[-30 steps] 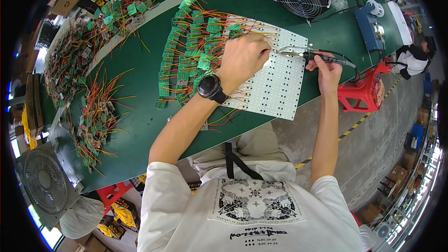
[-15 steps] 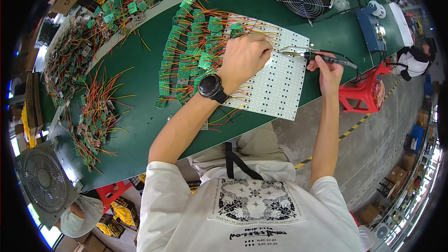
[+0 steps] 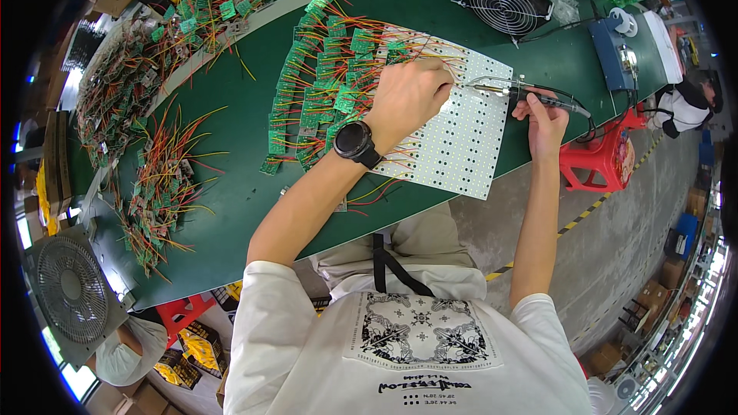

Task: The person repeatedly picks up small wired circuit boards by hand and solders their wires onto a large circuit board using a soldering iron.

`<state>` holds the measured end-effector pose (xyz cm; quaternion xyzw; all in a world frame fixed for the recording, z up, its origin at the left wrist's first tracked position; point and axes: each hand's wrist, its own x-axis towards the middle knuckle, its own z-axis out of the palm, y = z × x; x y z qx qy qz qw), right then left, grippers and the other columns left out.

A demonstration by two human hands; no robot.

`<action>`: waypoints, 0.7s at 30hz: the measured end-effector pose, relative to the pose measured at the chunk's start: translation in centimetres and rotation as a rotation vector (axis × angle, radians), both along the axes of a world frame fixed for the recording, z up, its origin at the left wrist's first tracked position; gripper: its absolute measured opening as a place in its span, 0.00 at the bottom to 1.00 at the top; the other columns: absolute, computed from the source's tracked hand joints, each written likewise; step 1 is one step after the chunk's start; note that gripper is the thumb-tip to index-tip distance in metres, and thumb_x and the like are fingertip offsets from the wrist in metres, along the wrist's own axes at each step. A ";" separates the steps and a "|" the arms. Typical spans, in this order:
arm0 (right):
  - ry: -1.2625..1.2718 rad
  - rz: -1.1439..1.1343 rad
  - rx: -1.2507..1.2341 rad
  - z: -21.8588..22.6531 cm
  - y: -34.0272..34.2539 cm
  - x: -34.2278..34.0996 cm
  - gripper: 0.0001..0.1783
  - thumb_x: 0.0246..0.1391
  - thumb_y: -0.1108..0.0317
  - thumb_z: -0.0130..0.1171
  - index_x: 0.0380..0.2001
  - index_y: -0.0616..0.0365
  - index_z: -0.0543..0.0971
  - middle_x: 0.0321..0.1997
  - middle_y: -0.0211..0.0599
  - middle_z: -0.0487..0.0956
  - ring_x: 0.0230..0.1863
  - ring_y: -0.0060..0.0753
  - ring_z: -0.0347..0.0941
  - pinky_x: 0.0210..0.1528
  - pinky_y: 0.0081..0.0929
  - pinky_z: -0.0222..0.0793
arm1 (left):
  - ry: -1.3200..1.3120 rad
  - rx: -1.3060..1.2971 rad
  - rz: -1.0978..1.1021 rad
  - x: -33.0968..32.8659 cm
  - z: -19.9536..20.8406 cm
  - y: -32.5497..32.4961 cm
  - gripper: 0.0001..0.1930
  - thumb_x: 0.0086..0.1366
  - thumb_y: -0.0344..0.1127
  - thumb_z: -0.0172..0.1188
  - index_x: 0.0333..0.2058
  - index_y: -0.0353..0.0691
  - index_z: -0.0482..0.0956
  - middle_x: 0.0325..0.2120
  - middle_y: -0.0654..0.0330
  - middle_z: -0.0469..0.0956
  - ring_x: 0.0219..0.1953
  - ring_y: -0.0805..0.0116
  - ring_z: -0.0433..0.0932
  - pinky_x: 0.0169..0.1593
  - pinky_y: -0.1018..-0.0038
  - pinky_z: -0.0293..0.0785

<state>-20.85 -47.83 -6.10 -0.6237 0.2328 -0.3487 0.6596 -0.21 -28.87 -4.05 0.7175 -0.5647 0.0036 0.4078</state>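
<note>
My left hand (image 3: 415,94), with a watch on its wrist, is closed in a pinch over the white LED panel (image 3: 461,157); what its fingertips hold is hidden, though thin red and yellow wires run close by. In my right hand (image 3: 543,117) is a soldering iron (image 3: 530,97), gripped by its black handle. A thin curved tube runs along the iron, and its tip points left, just right of my left fingertips above the panel. Rows of small green circuit boards (image 3: 314,104) lie left of the panel, their wires reaching onto it.
On the green table (image 3: 231,223), heaps of wired circuit boards (image 3: 127,92) lie at the left. A black fan (image 3: 503,0) and a blue soldering station (image 3: 607,50) stand at the back right. A red stool (image 3: 596,161) is beside the table; a grey fan (image 3: 73,288) stands lower left.
The soldering iron's tip has shifted slightly right, away from my left fingertips. My left hand keeps its pinch over the panel. The whole view has moved a little.
</note>
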 end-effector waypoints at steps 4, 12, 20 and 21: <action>-0.011 -0.027 0.037 0.2 0.3 0.6 0.12 0.55 0.75 0.61 0.41 0.71 0.77 0.27 0.43 0.80 0.23 0.31 0.76 0.27 0.22 0.71 | -0.017 0.041 -0.012 0.3 1.6 0.6 0.05 0.56 0.34 0.63 0.30 0.40 0.83 0.30 0.59 0.79 0.31 0.57 0.79 0.33 0.64 0.75; -0.047 -0.086 0.059 -1.0 -0.4 -0.1 0.11 0.56 0.75 0.60 0.42 0.69 0.78 0.28 0.41 0.80 0.22 0.27 0.74 0.26 0.22 0.71 | -0.074 -0.161 -0.019 0.3 10.5 6.4 0.08 0.57 0.32 0.62 0.35 0.36 0.80 0.36 0.55 0.77 0.39 0.54 0.77 0.40 0.64 0.76; -0.054 -0.065 0.055 -1.5 -0.8 -0.4 0.12 0.56 0.73 0.61 0.42 0.68 0.78 0.27 0.39 0.80 0.22 0.26 0.75 0.26 0.19 0.66 | -0.003 -0.095 0.765 2.4 4.4 21.5 0.08 0.52 0.25 0.63 0.30 0.37 0.73 0.27 0.58 0.75 0.30 0.62 0.77 0.35 0.71 0.73; -0.049 -0.058 0.052 -1.5 -0.7 -0.2 0.13 0.56 0.72 0.61 0.43 0.68 0.78 0.27 0.38 0.80 0.22 0.26 0.74 0.26 0.19 0.66 | -0.073 -0.041 0.908 2.6 3.8 23.9 0.08 0.52 0.25 0.62 0.31 0.38 0.73 0.26 0.58 0.74 0.29 0.62 0.76 0.34 0.70 0.73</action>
